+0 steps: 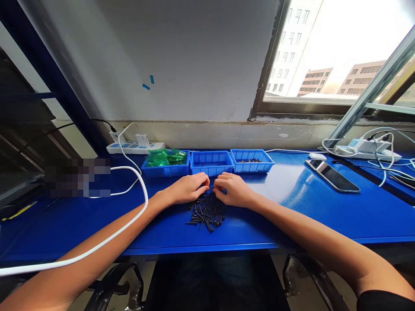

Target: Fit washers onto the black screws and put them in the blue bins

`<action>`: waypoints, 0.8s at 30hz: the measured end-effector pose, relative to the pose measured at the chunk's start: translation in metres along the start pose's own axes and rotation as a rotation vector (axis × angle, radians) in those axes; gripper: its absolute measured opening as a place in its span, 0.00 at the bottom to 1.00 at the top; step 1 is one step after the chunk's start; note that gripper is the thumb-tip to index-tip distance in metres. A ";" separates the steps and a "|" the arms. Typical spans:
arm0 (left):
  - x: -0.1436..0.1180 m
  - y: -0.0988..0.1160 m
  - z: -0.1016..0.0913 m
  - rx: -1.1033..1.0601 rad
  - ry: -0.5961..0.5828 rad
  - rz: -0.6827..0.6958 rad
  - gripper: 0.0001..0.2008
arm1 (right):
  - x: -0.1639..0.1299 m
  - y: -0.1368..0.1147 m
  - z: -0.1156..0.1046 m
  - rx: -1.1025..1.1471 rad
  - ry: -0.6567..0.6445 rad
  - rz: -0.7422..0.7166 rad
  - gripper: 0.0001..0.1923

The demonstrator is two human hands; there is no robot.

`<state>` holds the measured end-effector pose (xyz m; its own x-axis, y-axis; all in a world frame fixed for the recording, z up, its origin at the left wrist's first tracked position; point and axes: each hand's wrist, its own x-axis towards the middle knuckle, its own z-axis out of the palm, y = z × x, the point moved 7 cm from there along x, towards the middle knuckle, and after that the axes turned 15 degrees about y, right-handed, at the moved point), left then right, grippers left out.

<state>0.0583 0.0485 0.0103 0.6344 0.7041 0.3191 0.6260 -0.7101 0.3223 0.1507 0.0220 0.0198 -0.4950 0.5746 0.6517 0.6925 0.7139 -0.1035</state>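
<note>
Your left hand [187,188] and right hand [234,190] rest curled at the far edge of the screws [205,212], fingertips pinched; what they pinch, I cannot tell. The loose pile on the table [292,203] may scatter if your wrists brush it.

Both bare forearms reach forward and converge just behind the pile of black screws [205,212]. The left hand [188,188] and right hand [232,190] lie knuckles up, fingers curled, fingertips nearly touching each other
</note>
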 end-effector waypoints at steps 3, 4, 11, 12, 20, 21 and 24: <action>0.000 -0.001 0.000 0.001 0.001 -0.006 0.04 | 0.000 0.005 -0.002 -0.004 0.029 0.041 0.07; -0.001 -0.001 0.000 0.001 0.000 -0.008 0.04 | 0.000 0.006 -0.003 0.000 0.035 0.054 0.07; -0.001 -0.001 0.000 0.005 -0.006 0.002 0.04 | -0.001 0.005 -0.004 0.043 0.019 0.089 0.03; 0.000 -0.001 0.001 0.005 -0.004 0.006 0.04 | -0.001 0.005 -0.003 0.040 0.017 0.100 0.05; 0.000 -0.001 0.002 -0.002 0.007 0.023 0.05 | -0.001 0.005 -0.001 0.037 -0.010 0.084 0.05; 0.000 -0.001 0.002 -0.003 0.007 0.022 0.05 | -0.001 0.005 -0.001 0.035 -0.013 0.083 0.04; 0.000 -0.002 0.002 -0.005 0.006 0.017 0.05 | -0.001 0.007 0.000 0.015 -0.030 0.112 0.05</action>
<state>0.0581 0.0497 0.0081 0.6424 0.6916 0.3302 0.6127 -0.7222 0.3209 0.1559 0.0263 0.0187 -0.4307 0.6625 0.6129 0.7365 0.6505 -0.1856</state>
